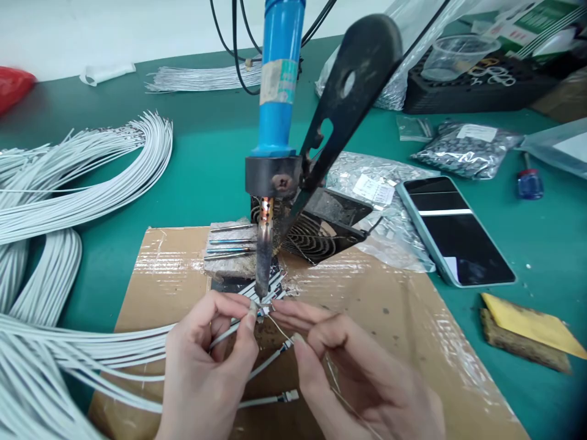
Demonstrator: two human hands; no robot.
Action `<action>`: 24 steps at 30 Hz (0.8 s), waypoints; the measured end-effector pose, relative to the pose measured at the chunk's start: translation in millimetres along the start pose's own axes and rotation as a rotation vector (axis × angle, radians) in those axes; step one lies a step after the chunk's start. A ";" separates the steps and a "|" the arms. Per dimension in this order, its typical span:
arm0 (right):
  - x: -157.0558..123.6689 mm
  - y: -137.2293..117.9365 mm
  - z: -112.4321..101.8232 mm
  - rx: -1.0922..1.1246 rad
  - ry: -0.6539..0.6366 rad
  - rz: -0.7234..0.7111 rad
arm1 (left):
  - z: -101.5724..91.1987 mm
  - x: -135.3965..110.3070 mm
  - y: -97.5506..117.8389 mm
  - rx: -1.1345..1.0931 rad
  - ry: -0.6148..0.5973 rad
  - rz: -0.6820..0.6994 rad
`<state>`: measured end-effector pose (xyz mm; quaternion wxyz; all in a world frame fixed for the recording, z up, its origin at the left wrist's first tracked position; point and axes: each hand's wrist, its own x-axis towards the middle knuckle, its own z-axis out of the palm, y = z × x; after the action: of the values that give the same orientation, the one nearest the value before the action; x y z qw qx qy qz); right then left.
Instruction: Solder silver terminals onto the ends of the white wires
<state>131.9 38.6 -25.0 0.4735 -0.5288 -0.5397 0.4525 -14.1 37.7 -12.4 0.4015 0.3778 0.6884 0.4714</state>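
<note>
Beneath the tip of a blue-handled soldering iron [276,128], which points downward in a black bracket [348,79], my left hand [208,360] pinches a white cable [224,335] close to its end. A small connector [263,311] shows at the fingertips. My right hand [362,366] is closed on a thin strand of solder wire [279,327], whose upper end reaches the connector below the iron's tip. The strand trails down past the palm. Two other cable ends with connectors [288,396] lie between my hands. Fingers partly hide the contact at the tip.
Cardboard [156,269] covers the table's middle. Behind my hands lie a block with metal rods [229,247] and a black fan [316,235]. Cable bundles [92,201] fill the left. To the right are a phone [458,232], a yellow sponge [527,330], a screwdriver [529,183] and bagged parts [468,146].
</note>
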 end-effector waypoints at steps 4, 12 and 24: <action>3.5 2.2 -5.6 0.013 -0.070 -0.011 | 5.3 -0.5 4.6 -0.027 0.016 0.000; 8.4 4.5 -4.6 0.073 -0.074 0.019 | 3.9 3.0 5.6 -0.052 0.004 0.033; 13.2 1.8 -1.6 0.091 -0.056 0.061 | 1.6 11.0 5.3 -0.063 -0.045 0.066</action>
<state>133.9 51.8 -26.1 0.4677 -0.5102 -0.5152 0.5054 -16.2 49.6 -9.9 0.4129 0.3981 0.6512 0.4970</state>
